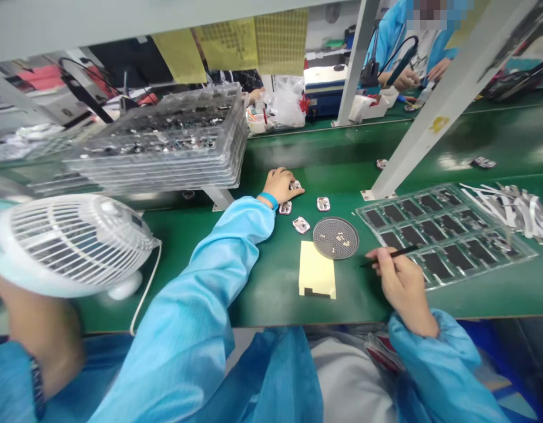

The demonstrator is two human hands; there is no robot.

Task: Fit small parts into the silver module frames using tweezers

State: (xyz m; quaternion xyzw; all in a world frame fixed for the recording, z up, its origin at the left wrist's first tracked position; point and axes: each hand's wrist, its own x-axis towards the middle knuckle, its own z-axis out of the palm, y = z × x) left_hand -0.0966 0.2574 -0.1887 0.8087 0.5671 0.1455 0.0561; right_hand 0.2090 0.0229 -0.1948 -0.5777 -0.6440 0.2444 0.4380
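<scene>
My left hand (279, 187) reaches forward to the back of the green bench, its fingers and thumb closed around a small square electronic part (295, 185). Similar square parts lie close by: one (285, 208) just below the hand, another (323, 204) to its right, and a third (301, 225) nearer to me. In my right hand (401, 285) are slim black tweezers (404, 251), held like a pen, tip pointing left above the bench. Left of that hand are a round grey perforated disc (331, 226) with tiny pale pieces on it and a yellow note pad (316, 267) bearing a dark strip.
A clear tray (478, 274) of dark rectangular pieces lies at right, beside loose pale strips (516, 208). A white fan (77, 244) and stacked clear trays (166, 147) occupy the left. A metal post (412, 129) rises behind. Another person (425, 59) works opposite; a forearm (37, 335) shows lower left.
</scene>
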